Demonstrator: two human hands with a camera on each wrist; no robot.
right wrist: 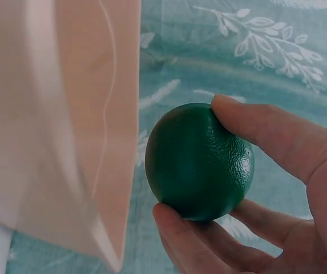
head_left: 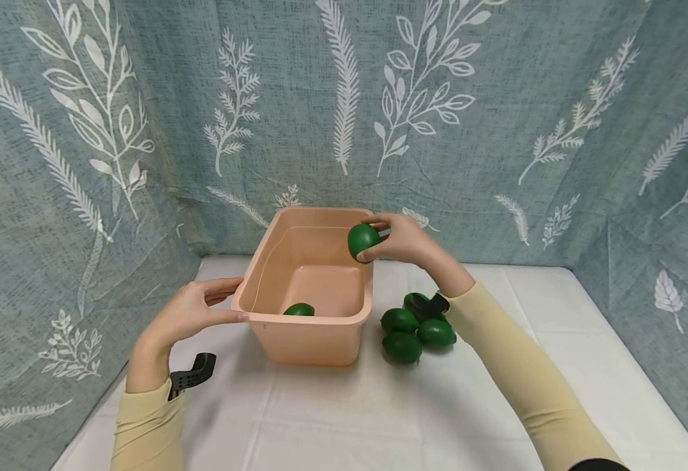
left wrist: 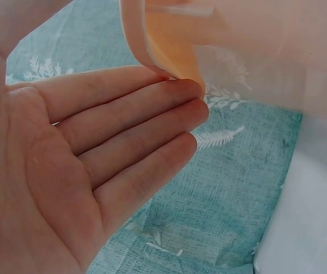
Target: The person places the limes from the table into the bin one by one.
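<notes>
- 1 lime is in the right grip, pinched between thumb and fingertips; it lies at 9 o'clock from that hand.
- Lime against rim looks like the relation that counts: seen from the head, the lime overlaps the tub's far right edge, at 2 o'clock of the opening. Its height over the tub cannot be told.
- From the right wrist, the tub's edge stands just beside the lime at 9 o'clock, with a gap between.
- Long axis: unclear, since the held lime shows a nearly round outline in both views.
- Left grip: wide, fingers straight, touching the tub's near left corner at 8 o'clock. The right is plainly the nearer hand to the held lime.
- Inside the tub, a second lime shows above the near rim, at about 6 o'clock.
- At least 4 more limes sit bunched on the table, at the tub's 4 o'clock, below the right wrist.
</notes>
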